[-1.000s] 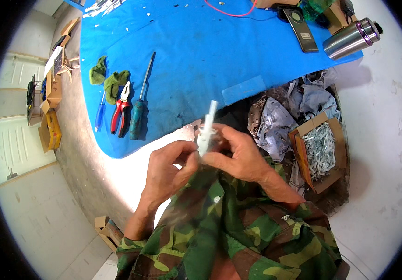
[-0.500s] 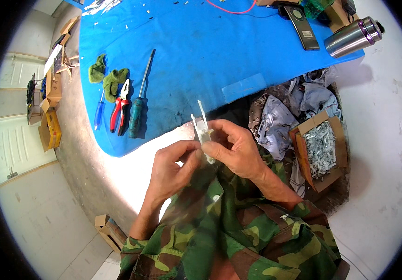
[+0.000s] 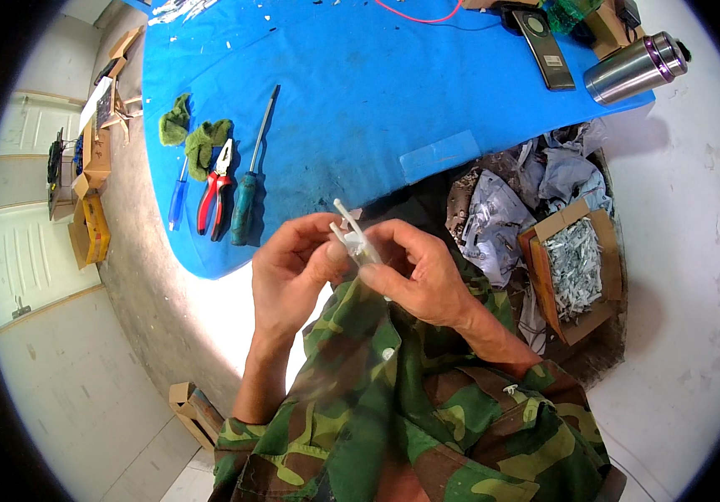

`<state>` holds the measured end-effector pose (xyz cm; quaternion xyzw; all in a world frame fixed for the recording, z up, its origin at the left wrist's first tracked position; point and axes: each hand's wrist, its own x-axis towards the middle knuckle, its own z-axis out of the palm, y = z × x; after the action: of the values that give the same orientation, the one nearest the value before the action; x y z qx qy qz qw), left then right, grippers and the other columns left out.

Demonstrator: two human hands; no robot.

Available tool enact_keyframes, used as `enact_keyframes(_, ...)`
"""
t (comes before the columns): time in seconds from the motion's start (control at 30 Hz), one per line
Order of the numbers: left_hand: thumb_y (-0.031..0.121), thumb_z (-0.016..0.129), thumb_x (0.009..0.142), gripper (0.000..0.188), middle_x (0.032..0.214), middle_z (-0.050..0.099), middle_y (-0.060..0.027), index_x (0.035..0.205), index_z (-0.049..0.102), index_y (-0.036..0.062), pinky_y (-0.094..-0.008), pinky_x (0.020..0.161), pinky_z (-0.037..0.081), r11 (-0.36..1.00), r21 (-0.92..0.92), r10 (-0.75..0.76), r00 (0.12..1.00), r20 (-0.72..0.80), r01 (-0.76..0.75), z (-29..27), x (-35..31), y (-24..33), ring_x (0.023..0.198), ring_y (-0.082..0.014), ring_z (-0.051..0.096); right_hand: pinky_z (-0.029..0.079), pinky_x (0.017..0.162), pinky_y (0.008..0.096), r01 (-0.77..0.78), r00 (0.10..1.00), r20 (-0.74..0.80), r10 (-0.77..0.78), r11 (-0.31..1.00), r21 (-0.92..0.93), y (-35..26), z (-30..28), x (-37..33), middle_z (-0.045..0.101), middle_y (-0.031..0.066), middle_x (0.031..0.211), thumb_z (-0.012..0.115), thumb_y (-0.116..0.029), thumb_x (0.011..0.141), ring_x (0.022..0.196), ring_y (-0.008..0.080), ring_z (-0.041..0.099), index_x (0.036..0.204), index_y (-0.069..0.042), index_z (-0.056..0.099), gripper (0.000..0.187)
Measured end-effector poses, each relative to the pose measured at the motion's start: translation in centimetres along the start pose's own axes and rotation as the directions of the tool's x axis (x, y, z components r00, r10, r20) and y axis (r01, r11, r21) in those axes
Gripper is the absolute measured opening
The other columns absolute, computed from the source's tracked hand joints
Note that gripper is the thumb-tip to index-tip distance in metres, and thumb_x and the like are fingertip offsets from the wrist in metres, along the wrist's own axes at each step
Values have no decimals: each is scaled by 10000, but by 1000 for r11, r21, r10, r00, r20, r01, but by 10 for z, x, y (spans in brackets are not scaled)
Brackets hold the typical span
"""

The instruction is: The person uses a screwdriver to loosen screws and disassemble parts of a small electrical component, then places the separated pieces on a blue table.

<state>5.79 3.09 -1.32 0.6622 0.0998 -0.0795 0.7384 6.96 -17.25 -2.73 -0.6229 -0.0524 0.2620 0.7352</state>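
Observation:
A small white plastic part with two long prongs (image 3: 357, 240) is held up in front of my chest, just off the near edge of the blue-covered table. My right hand (image 3: 417, 272) grips its lower body between thumb and fingers. The fingers of my left hand (image 3: 297, 272) are closed on the prong side of the same part. The prongs point up and to the left. Fingers hide much of the part, and its finer details are blurred.
On the blue table (image 3: 335, 109) lie a blue screwdriver (image 3: 178, 201), red-handled pliers (image 3: 214, 197), a long teal-handled screwdriver (image 3: 245, 197) and green cloths (image 3: 203, 149). A phone (image 3: 546, 54) and steel flask (image 3: 636, 71) stand far right. A carton of white pieces (image 3: 576, 272) sits right.
My left hand has moved up from the part's lower end to its prongs. The part has tilted further to the left, and my right hand keeps its grip.

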Motion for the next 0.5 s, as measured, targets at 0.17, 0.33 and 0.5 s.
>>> enact_keyframes(0.17,205,714,1025,237,912,720,-77,1100,676,-16,-275,662,555,1000,-2,-11,999,-37,11,0,3,-6,710,-136,664,533,760,280,26,999,22,-27,998,65,8,3,-1,681,33,1014,706,-125,998,874,90,642,1230,31,628,290)
enact_keyframes(0.33,190,678,1045,212,925,711,-79,1084,670,-18,-280,687,563,1000,5,7,996,-93,-6,11,2,-9,744,-130,666,534,707,249,-27,999,24,23,979,204,13,-2,0,678,34,986,673,-124,1024,825,66,628,1265,48,623,300)
enact_keyframes(0.5,140,643,1059,189,991,714,-75,1115,655,-40,-276,771,579,996,-83,-29,993,-111,20,12,2,-18,847,-118,674,536,684,243,25,999,-28,-20,978,209,17,1,2,679,38,986,661,-126,1034,797,61,621,1275,49,624,300)
